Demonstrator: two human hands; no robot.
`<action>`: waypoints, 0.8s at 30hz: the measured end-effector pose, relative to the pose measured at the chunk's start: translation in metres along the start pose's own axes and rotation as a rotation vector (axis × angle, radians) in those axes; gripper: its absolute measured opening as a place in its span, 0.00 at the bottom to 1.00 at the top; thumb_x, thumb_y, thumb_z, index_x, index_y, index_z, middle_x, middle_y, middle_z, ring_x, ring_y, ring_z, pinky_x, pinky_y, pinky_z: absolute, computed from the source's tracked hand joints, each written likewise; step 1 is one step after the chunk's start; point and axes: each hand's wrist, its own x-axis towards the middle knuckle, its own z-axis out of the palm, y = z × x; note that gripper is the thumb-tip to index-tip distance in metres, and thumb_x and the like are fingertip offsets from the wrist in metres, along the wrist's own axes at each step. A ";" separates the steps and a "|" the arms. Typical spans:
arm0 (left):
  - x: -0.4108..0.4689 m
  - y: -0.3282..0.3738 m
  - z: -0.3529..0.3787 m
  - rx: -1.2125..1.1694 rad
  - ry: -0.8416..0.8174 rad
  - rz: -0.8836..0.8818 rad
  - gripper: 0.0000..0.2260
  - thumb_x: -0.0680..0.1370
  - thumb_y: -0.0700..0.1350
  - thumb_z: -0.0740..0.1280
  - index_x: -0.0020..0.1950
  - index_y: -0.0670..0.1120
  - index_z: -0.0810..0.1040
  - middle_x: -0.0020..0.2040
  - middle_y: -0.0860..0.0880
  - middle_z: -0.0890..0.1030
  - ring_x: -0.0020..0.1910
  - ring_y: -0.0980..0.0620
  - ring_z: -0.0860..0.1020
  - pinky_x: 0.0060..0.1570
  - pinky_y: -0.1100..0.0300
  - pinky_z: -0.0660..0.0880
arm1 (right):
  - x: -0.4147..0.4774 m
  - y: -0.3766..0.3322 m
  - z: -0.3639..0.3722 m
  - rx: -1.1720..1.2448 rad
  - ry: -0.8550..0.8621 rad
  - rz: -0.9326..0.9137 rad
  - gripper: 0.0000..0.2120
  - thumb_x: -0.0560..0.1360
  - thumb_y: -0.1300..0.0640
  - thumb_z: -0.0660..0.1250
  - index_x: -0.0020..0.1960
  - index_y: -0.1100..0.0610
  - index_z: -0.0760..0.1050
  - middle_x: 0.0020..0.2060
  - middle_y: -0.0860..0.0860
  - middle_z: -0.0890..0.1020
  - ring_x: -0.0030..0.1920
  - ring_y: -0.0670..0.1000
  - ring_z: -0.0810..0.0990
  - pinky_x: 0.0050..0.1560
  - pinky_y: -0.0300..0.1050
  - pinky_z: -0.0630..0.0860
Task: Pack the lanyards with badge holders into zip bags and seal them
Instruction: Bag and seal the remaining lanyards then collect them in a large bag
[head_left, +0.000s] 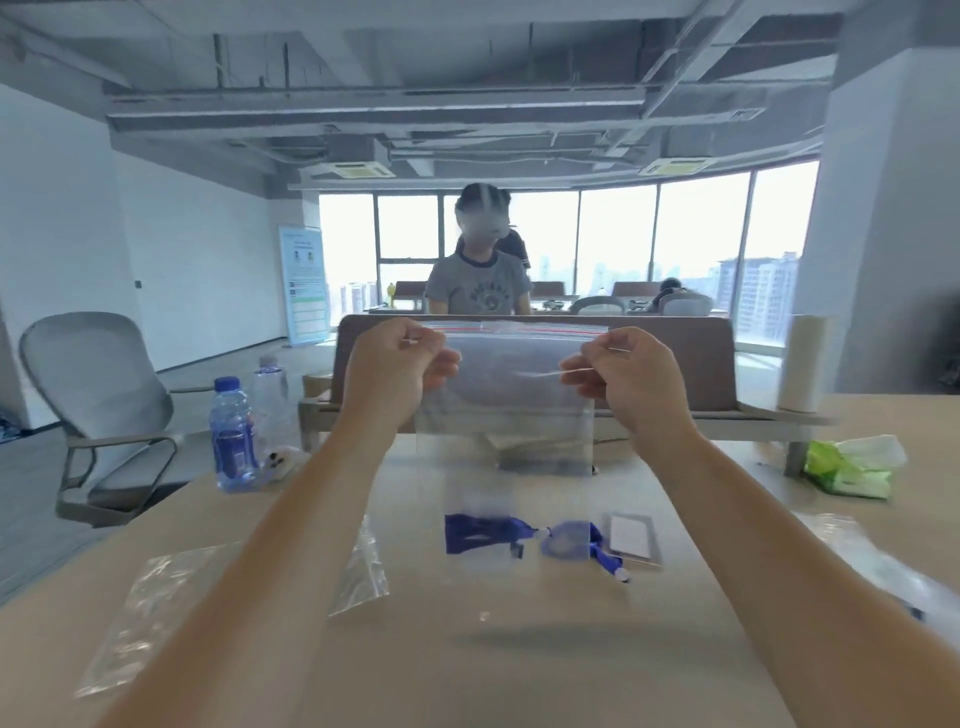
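I hold a clear zip bag (511, 395) with a red zip strip raised above the table. My left hand (397, 366) pinches its top left corner and my right hand (623, 374) pinches its top right corner. The bag hangs down and looks empty. Below it on the table lies a blue lanyard (485, 532) with a round reel (563, 540), and a clear badge holder (634, 535) rests beside it on the right.
More clear bags lie on the table at the left (140, 597), centre-left (361, 566) and right (883, 566). Two water bottles (231, 436) stand at the far left, a green tissue pack (852, 465) at the far right. A person sits across the desk divider (535, 358).
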 end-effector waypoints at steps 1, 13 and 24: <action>-0.005 0.001 0.012 -0.011 -0.019 0.001 0.05 0.80 0.40 0.67 0.45 0.43 0.78 0.39 0.44 0.86 0.41 0.44 0.86 0.46 0.52 0.83 | -0.004 -0.003 -0.015 -0.016 0.020 -0.002 0.01 0.79 0.61 0.66 0.49 0.57 0.74 0.38 0.55 0.87 0.39 0.56 0.87 0.41 0.48 0.81; -0.066 0.036 0.164 -0.025 -0.247 0.070 0.04 0.80 0.43 0.67 0.50 0.43 0.80 0.37 0.47 0.86 0.36 0.46 0.85 0.35 0.56 0.80 | -0.041 -0.044 -0.185 -0.211 0.299 -0.007 0.05 0.79 0.61 0.65 0.45 0.57 0.71 0.35 0.53 0.86 0.27 0.53 0.82 0.29 0.41 0.72; -0.074 0.055 0.285 -0.030 -0.381 0.050 0.05 0.78 0.42 0.65 0.48 0.41 0.79 0.35 0.46 0.85 0.34 0.41 0.84 0.38 0.50 0.79 | -0.007 -0.054 -0.295 -0.425 0.406 -0.007 0.02 0.79 0.61 0.64 0.48 0.60 0.73 0.38 0.52 0.85 0.26 0.50 0.82 0.27 0.40 0.72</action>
